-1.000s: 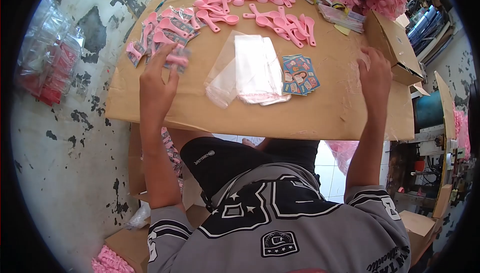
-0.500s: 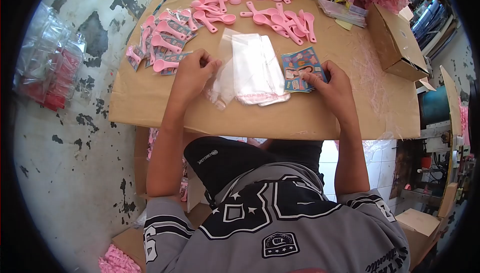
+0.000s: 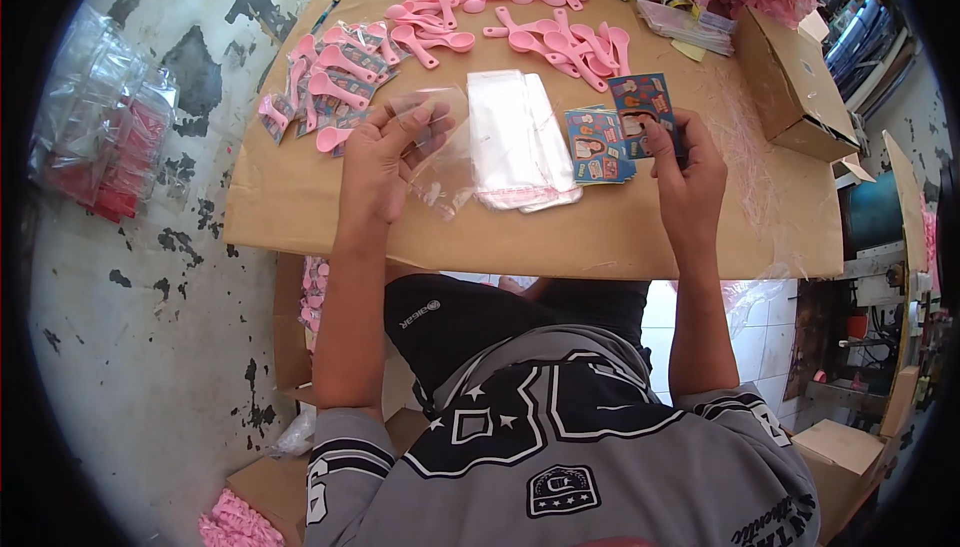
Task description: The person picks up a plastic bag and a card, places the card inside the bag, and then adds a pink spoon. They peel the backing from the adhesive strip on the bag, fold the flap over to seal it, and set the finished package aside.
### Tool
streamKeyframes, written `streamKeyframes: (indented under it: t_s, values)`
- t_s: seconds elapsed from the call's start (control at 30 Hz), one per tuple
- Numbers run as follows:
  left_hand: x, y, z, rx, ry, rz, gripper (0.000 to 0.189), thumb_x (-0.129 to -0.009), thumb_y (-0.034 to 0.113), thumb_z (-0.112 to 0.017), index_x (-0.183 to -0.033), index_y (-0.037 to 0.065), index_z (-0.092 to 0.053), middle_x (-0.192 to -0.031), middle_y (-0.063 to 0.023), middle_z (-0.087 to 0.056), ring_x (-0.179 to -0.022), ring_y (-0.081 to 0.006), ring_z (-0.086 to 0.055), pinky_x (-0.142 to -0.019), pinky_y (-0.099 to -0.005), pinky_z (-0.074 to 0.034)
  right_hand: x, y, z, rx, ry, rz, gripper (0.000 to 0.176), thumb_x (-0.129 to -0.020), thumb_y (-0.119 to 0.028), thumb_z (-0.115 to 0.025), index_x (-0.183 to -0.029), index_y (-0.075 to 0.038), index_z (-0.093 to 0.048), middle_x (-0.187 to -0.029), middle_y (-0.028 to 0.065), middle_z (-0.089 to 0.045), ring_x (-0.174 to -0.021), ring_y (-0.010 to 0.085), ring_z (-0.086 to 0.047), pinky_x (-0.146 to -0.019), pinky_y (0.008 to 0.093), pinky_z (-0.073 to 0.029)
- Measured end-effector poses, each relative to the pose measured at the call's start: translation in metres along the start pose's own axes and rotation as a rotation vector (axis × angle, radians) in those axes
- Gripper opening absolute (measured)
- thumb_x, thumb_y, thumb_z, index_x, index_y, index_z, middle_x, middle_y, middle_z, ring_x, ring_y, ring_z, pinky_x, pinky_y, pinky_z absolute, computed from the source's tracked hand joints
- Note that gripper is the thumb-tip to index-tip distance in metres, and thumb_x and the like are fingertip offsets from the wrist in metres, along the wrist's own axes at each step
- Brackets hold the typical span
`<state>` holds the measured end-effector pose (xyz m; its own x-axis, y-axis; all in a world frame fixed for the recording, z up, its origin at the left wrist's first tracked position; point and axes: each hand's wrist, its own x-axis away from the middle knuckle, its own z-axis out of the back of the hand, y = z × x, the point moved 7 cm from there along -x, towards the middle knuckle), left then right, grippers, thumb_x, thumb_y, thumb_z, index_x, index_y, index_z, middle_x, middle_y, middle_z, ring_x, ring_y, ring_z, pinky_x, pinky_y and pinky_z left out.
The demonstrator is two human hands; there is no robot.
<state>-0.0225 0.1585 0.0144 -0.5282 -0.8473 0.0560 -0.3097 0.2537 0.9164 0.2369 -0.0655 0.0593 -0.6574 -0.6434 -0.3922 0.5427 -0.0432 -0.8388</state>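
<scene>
Left hand (image 3: 385,162) pinches clear bag (image 3: 447,175); right hand (image 3: 690,172), card (image 3: 645,104).

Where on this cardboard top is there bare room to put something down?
The near edge of the cardboard top, in front of the clear bags, is bare. So, nearly, is the patch between the printed cards and the brown box. The far side is crowded with loose pink spoons, the left with bagged spoons.

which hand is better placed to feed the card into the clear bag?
Right, probably. The right hand pinches the printed card above the card stack. The left hand is occupied holding the clear bag up.
</scene>
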Motion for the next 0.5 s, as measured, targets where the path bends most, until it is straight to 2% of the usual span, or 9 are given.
streamKeyframes:
  t_s: [0.1,0.3,0.5]
  values:
    - [0.008,-0.011,0.001,0.1,0.027,-0.054,0.017,-0.102,0.011,-0.07,-0.116,0.003,-0.066,-0.113,-0.013,-0.075,-0.1,-0.0218,-0.075,-0.09,-0.0336,-0.063,0.012,0.004,-0.019,-0.346,-0.213,-0.135,0.018,-0.105,-0.015,-0.068,-0.114,0.001,-0.068,-0.084,0.0008,-0.066,-0.068,0.0061,-0.059,-0.062,0.0246,-0.047]
    - [0.038,-0.016,-0.037,0.377,0.096,-0.129,0.018,-0.102,0.009,-0.069,-0.118,0.003,-0.066,-0.121,-0.0151,-0.074,-0.11,-0.0243,-0.074,-0.095,-0.035,-0.063,0.054,-0.015,-0.063,-0.554,-0.58,-0.312,0.019,-0.104,-0.015,-0.069,-0.114,0.001,-0.065,-0.083,0.001,-0.066,-0.066,0.0063,-0.06,-0.06,0.0231,-0.049]
    - [0.055,-0.023,-0.062,0.407,0.072,-0.152,0.025,-0.103,0.008,-0.067,-0.127,0.002,-0.063,-0.129,-0.0176,-0.071,-0.119,-0.0251,-0.071,-0.1,-0.0361,-0.061,0.053,-0.028,-0.066,-0.684,-0.381,-0.248,0.019,-0.105,-0.016,-0.067,-0.113,0.001,-0.065,-0.087,0.0029,-0.07,-0.069,0.006,-0.063,-0.061,0.0231,-0.05]
